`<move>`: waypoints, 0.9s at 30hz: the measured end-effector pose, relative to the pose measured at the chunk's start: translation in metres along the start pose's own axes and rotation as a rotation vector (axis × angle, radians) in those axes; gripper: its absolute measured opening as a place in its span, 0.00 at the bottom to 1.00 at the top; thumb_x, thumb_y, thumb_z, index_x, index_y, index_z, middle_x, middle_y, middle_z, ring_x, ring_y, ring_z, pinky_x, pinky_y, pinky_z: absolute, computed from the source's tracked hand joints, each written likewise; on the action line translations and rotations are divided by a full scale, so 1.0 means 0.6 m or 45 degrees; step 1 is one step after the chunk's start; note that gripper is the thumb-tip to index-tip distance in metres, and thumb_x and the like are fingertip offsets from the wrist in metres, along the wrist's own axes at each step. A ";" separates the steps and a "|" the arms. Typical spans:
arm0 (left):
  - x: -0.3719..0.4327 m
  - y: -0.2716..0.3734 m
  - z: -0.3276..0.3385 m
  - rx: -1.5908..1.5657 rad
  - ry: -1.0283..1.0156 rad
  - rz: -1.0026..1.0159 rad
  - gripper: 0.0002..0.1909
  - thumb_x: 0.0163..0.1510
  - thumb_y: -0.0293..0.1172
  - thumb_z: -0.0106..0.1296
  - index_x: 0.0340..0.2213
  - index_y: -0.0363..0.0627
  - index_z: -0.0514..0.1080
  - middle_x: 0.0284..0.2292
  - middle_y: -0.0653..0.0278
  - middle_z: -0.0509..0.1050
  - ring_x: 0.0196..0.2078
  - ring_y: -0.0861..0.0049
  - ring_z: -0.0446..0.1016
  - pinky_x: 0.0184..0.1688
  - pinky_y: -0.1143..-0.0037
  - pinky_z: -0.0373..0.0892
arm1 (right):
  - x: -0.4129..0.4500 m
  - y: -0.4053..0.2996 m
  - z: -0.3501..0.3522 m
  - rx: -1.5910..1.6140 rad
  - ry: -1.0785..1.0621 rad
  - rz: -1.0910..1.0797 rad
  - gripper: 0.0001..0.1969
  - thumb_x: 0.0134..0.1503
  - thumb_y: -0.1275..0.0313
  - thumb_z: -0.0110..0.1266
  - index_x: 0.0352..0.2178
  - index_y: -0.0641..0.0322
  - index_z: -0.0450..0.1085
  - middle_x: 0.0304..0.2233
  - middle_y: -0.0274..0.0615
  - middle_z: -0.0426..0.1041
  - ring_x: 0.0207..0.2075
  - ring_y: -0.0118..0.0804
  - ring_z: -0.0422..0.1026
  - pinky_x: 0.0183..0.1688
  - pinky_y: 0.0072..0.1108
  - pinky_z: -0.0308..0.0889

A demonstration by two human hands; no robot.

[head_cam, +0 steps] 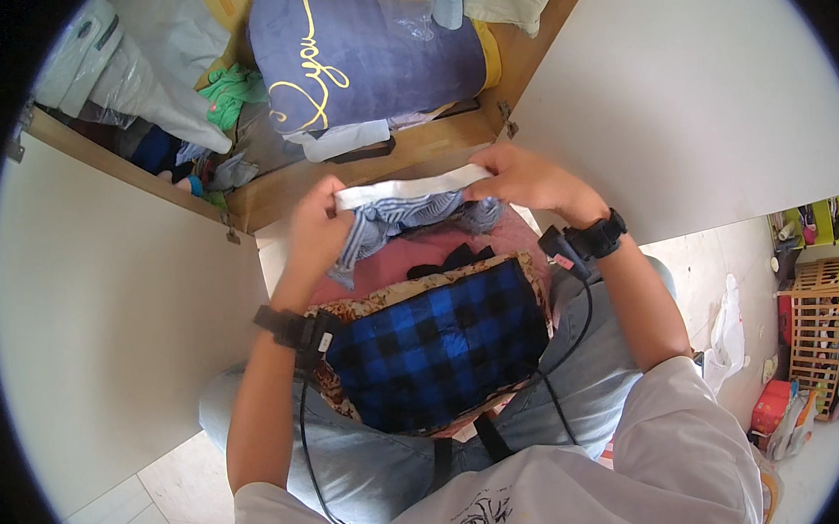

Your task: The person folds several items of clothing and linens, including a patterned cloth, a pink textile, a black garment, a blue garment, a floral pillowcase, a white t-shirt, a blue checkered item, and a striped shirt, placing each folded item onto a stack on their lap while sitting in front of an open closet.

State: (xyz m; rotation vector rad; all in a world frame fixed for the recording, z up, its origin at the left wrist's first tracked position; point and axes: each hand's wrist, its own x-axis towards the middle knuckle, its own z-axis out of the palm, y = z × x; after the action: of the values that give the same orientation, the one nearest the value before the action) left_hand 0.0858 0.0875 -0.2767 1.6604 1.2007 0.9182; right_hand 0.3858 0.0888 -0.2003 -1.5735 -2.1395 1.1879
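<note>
Between my two hands a blue-and-white striped garment [406, 212] with a white waistband is stretched out. My left hand [320, 221] grips the waistband's left end, and my right hand [519, 180] pinches its right end. The striped cloth hangs below the band in loose folds. Under it, on my lap, lie a pink cloth [391, 264] and a folded blue-and-black checked cloth [446, 339] with a floral border around part of it. A small black piece shows on the pink cloth.
An open wooden cabinet [448, 134] ahead holds a blue heart-shaped cushion [378, 55], a green cloth [229, 93] and plastic-wrapped items. White doors stand open at left [134, 301] and right [683, 102]. Cables hang from my wrist straps. A slatted wooden rack [820, 338] stands far right.
</note>
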 end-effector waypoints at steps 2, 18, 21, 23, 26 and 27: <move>-0.011 0.014 0.020 -0.325 -0.110 -0.180 0.08 0.45 0.15 0.44 0.28 0.41 0.67 0.22 0.74 0.66 0.24 0.89 0.64 0.27 0.84 0.60 | 0.000 -0.016 0.020 0.260 -0.107 0.102 0.16 0.51 0.63 0.60 0.32 0.70 0.74 0.20 0.37 0.70 0.25 0.25 0.66 0.27 0.22 0.62; -0.044 0.073 0.055 -0.365 -0.040 0.043 0.15 0.46 0.20 0.58 0.29 0.43 0.60 0.27 0.71 0.63 0.31 0.86 0.62 0.34 0.82 0.62 | 0.000 -0.053 0.119 0.267 -0.047 -0.594 0.18 0.52 0.82 0.51 0.45 0.61 0.67 0.36 0.38 0.68 0.38 0.31 0.68 0.39 0.21 0.64; -0.048 0.067 0.045 -0.319 -0.110 0.031 0.16 0.44 0.16 0.55 0.29 0.43 0.59 0.29 0.71 0.63 0.34 0.86 0.63 0.36 0.82 0.62 | -0.004 -0.060 0.100 0.098 0.028 -0.760 0.22 0.45 0.85 0.56 0.45 0.61 0.67 0.41 0.42 0.67 0.41 0.44 0.68 0.43 0.25 0.65; -0.055 0.062 0.045 -0.271 -0.134 0.011 0.16 0.43 0.14 0.52 0.30 0.44 0.59 0.32 0.71 0.63 0.36 0.87 0.63 0.38 0.83 0.62 | -0.005 -0.073 0.087 0.129 0.265 -0.756 0.28 0.41 0.85 0.60 0.47 0.58 0.66 0.43 0.41 0.66 0.46 0.45 0.67 0.47 0.28 0.64; -0.058 0.079 0.045 -0.364 -0.191 0.003 0.16 0.41 0.14 0.51 0.32 0.42 0.61 0.32 0.71 0.64 0.37 0.87 0.65 0.40 0.82 0.63 | -0.003 -0.068 0.086 -0.131 0.337 -0.846 0.34 0.39 0.83 0.63 0.51 0.53 0.63 0.49 0.43 0.64 0.54 0.47 0.62 0.54 0.30 0.62; -0.058 0.086 0.045 -0.303 -0.239 0.039 0.16 0.42 0.13 0.51 0.34 0.42 0.62 0.33 0.71 0.64 0.38 0.86 0.65 0.41 0.82 0.63 | -0.004 -0.065 0.087 -0.351 0.345 -0.860 0.35 0.39 0.82 0.63 0.51 0.52 0.63 0.52 0.44 0.63 0.56 0.48 0.61 0.55 0.31 0.61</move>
State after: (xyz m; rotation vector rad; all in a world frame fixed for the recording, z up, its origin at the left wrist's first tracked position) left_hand 0.1180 0.0398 -0.2409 1.5388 0.9055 0.8673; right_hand 0.3279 0.0586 -0.2054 -0.8796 -2.4097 0.4540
